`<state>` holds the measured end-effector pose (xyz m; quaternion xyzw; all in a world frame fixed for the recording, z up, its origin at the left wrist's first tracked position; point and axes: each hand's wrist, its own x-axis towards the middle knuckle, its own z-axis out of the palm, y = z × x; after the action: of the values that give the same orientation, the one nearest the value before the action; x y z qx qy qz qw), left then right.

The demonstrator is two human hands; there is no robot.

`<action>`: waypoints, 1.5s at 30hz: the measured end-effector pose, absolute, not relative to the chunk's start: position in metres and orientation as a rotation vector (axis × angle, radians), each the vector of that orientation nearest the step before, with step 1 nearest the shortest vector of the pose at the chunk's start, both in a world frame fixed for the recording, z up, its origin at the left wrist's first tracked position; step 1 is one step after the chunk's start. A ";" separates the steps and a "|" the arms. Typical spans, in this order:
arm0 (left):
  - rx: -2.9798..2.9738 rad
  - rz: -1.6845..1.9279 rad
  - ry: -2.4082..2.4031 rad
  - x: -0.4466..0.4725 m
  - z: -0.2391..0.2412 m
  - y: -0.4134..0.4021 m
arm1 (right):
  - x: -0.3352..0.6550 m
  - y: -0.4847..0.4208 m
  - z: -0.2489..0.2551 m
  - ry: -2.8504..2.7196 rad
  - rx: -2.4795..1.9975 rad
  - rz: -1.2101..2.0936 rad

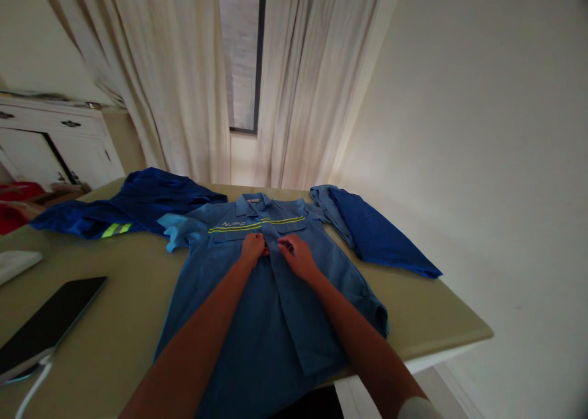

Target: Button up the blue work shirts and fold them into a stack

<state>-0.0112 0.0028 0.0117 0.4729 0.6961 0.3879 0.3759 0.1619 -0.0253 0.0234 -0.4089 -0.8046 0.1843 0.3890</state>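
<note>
A blue work shirt (257, 309) with a yellow-green reflective chest stripe lies flat, front up, on the table (119, 327). My left hand (252, 248) and my right hand (297, 255) meet at the shirt's front placket just below the stripe. Both hands have their fingers curled in a pinch on the fabric edges at the middle. The shirt's collar points away from me and its hem hangs over the near table edge.
A darker blue garment (138, 204) with a reflective band lies at the back left, another folded blue garment (376, 235) at the right. A dark tablet (48, 324) with a white cable sits at the left. Curtains, a window and a white cabinet (59, 143) stand behind.
</note>
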 end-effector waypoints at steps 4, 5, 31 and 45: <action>1.310 0.976 1.834 -0.014 0.011 0.008 | 0.147 0.006 0.029 -2.181 -1.182 0.345; 1.345 0.985 1.856 -0.014 0.011 0.007 | 0.144 0.014 0.026 -2.228 -1.227 0.319; 1.614 1.141 1.945 -0.009 -0.003 0.006 | 0.131 0.019 0.005 -2.300 -1.270 0.133; 1.788 1.092 1.843 -0.009 -0.002 -0.002 | 0.137 0.018 0.017 -1.865 -1.235 0.249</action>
<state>-0.0091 -0.0021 -0.0019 0.6311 0.6502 0.3852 0.1748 0.1374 0.0181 0.0171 -0.4954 -0.7477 0.1000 0.4309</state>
